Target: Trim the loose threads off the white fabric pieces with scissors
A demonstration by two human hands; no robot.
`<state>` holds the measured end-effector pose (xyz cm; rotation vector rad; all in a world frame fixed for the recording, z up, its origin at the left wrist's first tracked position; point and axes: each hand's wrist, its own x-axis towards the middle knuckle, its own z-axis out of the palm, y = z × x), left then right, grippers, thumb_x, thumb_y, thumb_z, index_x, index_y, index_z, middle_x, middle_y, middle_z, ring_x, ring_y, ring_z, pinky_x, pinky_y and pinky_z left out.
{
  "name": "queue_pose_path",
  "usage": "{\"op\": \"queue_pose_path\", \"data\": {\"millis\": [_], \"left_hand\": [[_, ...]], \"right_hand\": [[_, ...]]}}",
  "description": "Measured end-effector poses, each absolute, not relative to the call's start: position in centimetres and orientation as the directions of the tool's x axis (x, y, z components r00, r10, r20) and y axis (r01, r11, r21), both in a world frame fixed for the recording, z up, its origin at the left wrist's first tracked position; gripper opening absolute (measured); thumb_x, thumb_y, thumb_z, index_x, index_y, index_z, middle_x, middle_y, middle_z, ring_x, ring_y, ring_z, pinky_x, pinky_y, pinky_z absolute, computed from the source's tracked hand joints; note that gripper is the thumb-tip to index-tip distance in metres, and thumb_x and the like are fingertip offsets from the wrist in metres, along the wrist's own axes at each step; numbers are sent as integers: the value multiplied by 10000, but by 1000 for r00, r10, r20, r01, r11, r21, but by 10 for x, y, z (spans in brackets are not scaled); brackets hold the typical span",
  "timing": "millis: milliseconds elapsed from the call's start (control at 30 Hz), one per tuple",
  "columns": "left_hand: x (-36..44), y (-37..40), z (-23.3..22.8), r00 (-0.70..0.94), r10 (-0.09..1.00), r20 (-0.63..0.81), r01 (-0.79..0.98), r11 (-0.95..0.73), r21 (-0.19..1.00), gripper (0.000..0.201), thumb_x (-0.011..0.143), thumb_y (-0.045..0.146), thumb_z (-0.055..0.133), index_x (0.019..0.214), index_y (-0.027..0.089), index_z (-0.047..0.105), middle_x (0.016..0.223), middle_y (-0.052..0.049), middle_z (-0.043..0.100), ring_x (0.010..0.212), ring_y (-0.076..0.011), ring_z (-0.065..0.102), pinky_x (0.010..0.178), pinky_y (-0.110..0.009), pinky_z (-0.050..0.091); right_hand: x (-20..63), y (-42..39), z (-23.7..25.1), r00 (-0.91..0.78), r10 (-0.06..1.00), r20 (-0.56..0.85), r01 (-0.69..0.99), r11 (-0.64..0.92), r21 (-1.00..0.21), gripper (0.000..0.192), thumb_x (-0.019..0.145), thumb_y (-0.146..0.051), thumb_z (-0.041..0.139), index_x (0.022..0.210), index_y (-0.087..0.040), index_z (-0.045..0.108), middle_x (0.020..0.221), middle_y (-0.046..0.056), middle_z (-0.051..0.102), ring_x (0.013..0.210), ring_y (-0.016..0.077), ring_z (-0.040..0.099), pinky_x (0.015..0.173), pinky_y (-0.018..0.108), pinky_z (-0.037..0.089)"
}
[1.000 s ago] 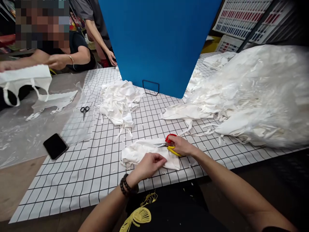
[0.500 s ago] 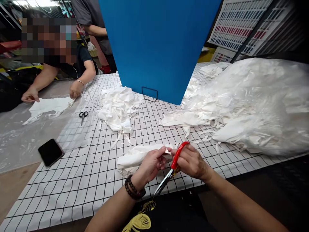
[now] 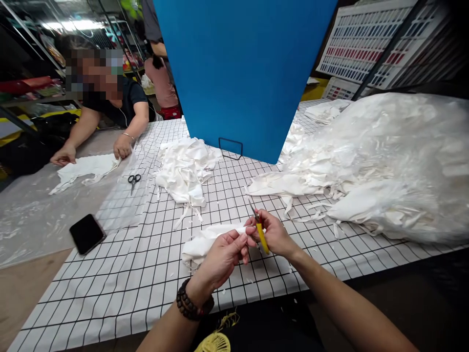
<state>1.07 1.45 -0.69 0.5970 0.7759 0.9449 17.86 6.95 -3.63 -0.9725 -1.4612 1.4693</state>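
My left hand [image 3: 229,252] pinches an edge of a white cloth piece [image 3: 200,242], which lies folded on the checked tablecloth near the front edge. Close against its fingertips is my right hand [image 3: 274,233], closed around red and yellow scissors [image 3: 262,237]. The blades point up and away from me, and the yellow handle hangs below the fingers. Small white scraps are scattered around both hands. The fingers hide the exact spot where they meet the cloth.
A white cloth pile [image 3: 188,168] lies ahead, beside a tall blue board [image 3: 242,73]. To the right bulges a clear bag [image 3: 395,161] of white pieces. At left are a phone [image 3: 87,234], black scissors [image 3: 134,182] and a co-worker's hands [image 3: 122,145] holding white cloth [image 3: 88,167].
The scissors have swung round in my right hand, from blades pointing down toward me to blades pointing up and away. My left hand keeps its pinch on the cloth. The view has shifted slightly.
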Motion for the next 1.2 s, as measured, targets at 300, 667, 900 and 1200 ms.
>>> {"op": "queue_pose_path", "data": {"millis": [300, 667, 900, 1200], "left_hand": [[7, 9, -21, -17, 983, -181, -164, 176, 971, 276, 823, 413, 670, 843, 146, 734, 854, -69, 629, 585, -94, 534, 528, -225, 450], [13, 17, -32, 94, 990, -107, -311, 131, 941, 255, 888, 375, 593, 898, 131, 665, 669, -35, 665, 588, -142, 628, 614, -280, 531], [11, 17, -27, 114, 993, -41, -97, 52, 994, 232, 932, 362, 527, 919, 163, 645, 795, -50, 661, 739, -179, 658, 746, -310, 519], [11, 14, -20, 190, 979, 71, 5, -73, 997, 212, 949, 324, 490, 881, 180, 630, 819, -31, 574, 717, -150, 616, 724, -277, 488]], "right_hand": [[170, 81, -32, -188, 979, 75, 22, 80, -997, 221, 712, -176, 704, 868, -209, 552, 881, 29, 677, 726, 149, 600, 675, 283, 493], [186, 71, -41, -336, 935, -116, 172, -60, -983, 307, 703, -364, 753, 835, -196, 532, 784, -7, 598, 691, 147, 563, 631, 281, 471], [223, 50, 7, -406, 913, -21, 674, 284, -682, 331, 677, -392, 752, 833, -221, 516, 792, 0, 572, 668, 158, 518, 574, 280, 415], [211, 39, 15, -445, 896, 7, 766, 385, -514, 332, 714, -430, 702, 787, -224, 451, 770, 1, 566, 660, 171, 521, 569, 291, 388]]}}
